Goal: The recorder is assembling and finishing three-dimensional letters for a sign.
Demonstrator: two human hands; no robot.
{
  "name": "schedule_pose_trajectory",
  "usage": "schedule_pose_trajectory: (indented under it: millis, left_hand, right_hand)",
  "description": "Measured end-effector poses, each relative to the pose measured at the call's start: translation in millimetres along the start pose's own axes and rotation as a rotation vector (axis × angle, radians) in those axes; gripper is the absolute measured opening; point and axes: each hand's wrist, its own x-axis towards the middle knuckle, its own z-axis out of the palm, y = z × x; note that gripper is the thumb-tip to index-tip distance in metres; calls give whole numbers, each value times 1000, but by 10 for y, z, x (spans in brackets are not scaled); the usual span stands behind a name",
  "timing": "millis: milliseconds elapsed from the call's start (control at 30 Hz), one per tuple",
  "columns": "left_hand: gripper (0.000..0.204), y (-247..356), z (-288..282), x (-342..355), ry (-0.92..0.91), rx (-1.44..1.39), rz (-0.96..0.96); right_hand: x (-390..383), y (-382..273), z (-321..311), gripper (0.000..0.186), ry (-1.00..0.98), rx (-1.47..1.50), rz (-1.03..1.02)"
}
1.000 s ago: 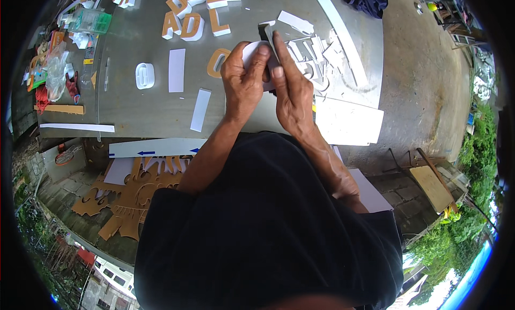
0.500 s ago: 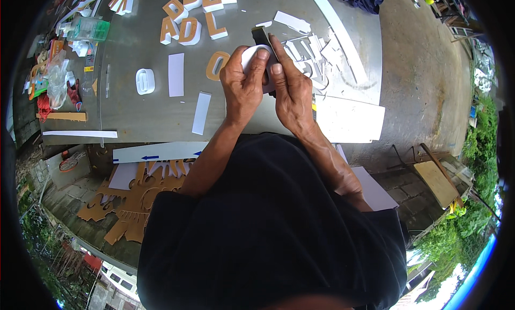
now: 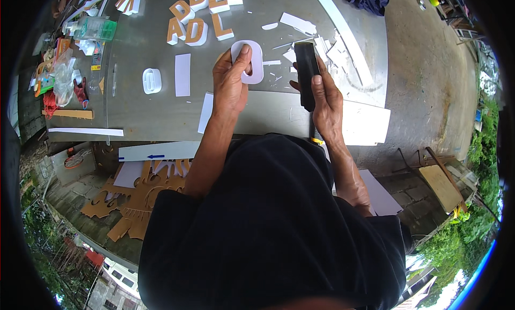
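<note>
My left hand (image 3: 228,90) is closed on a white, rounded letter O (image 3: 257,68), its thumb pressed over the hole in the middle. In my right hand (image 3: 328,106) is a long, flat black block (image 3: 306,74), gripped by the fingers and thumb and held upright, apart from the letter. Whether the block has an abrasive face cannot be made out. Beyond my left hand stand several brown-faced letters with white sides (image 3: 196,31). A white oval piece with hollows (image 3: 152,81) lies to the left, beside a pale rectangular strip (image 3: 182,75).
White offcuts (image 3: 337,53) are scattered to the right, near a long white strip (image 3: 343,36) and a white sheet (image 3: 370,122). A green-tinted bottle (image 3: 96,29) and a clear plastic bag (image 3: 63,79) crowd the left edge. Cut brown board (image 3: 134,203) lies below the table.
My hands have drawn apart. The black block has moved right, away from the white letter, which now shows its face and hole. The view has shifted slightly.
</note>
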Motion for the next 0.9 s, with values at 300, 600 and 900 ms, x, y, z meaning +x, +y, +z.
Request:
schedule_pose_trajectory:
  millis: [300,600,900]
  left_hand:
    - [19,-128,173,-167,-53,80,83]
    - [30,-144,398,-188,79,374,313]
    - [24,-53,353,-209,40,520,372]
  right_hand:
    - [244,-261,458,48,-120,-176,-233]
    - [252,-366,504,48,-90,-214,-102]
    - [224,-398,470,47,-125,-263,-126]
